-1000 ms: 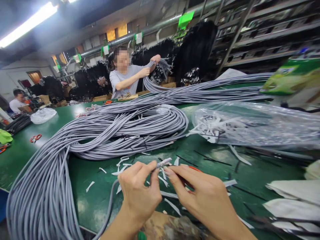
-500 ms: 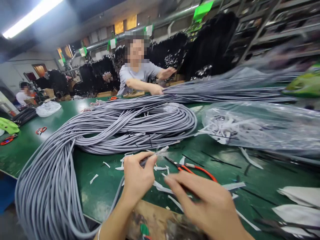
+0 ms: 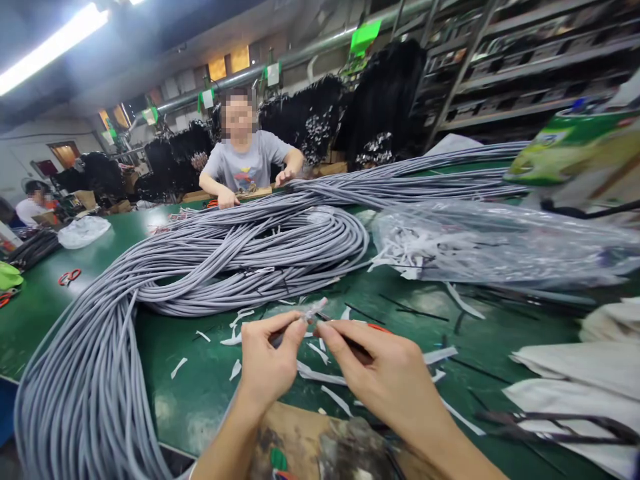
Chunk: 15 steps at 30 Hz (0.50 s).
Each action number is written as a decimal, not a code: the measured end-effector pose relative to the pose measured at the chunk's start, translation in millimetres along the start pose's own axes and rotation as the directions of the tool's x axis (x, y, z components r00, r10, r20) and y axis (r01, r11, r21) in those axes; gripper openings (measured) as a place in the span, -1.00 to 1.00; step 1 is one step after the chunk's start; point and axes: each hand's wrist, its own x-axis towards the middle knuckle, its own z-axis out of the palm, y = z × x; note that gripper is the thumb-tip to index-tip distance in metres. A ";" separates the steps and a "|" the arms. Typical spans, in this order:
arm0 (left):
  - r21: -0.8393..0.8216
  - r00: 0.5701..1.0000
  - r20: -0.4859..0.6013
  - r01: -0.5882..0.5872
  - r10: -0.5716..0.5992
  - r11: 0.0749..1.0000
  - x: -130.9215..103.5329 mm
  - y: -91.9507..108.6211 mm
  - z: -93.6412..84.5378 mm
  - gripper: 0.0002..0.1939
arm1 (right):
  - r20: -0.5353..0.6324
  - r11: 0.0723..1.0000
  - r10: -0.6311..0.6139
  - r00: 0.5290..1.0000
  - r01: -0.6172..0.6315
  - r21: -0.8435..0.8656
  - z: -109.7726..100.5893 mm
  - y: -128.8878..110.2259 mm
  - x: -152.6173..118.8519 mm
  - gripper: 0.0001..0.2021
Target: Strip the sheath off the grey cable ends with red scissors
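My left hand (image 3: 270,357) is closed around a grey cable (image 3: 276,339) close to its end. A pale, clear-looking stripped tip (image 3: 316,308) sticks out past the thumb and forefinger. Right beside that tip, my right hand (image 3: 377,367) has its thumb and forefinger pinched together; what is between them, if anything, is too small to make out. Behind the right hand lie scissors with orange-red handles (image 3: 379,327), mostly hidden by the fingers. White strips (image 3: 320,375) are scattered on the green table (image 3: 200,393) around both hands.
A large bundle of grey cables (image 3: 240,257) curves across the table and over its left edge. To the right are a clear plastic bag (image 3: 500,243) of white strips, dark-handled tools (image 3: 565,427) and white cloth gloves (image 3: 560,363). Across the table, a co-worker (image 3: 247,160) touches the cables.
My right hand has moved up to the cable tip beside my left hand. The view has shifted rightward. Across the table, the co-worker's hands have moved along the cables and the raised plastic film has dropped.
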 end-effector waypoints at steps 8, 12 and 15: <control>0.003 1.000 0.002 0.009 -0.009 1.000 0.0 -0.6 -0.7 -0.71 | 0.048 0.995 0.070 0.996 -0.073 0.065 -2.1 0.6 1.5 -0.59; 0.011 1.000 0.013 -0.001 0.001 1.000 -1.4 -1.1 0.3 -0.72 | 0.045 0.995 0.061 0.997 -0.064 0.081 -1.4 1.2 0.5 -0.61; 0.110 0.999 0.026 -0.050 0.048 0.993 -3.4 -1.7 0.4 -0.72 | 0.042 0.995 0.062 0.997 -0.065 0.079 0.3 1.0 1.8 -0.63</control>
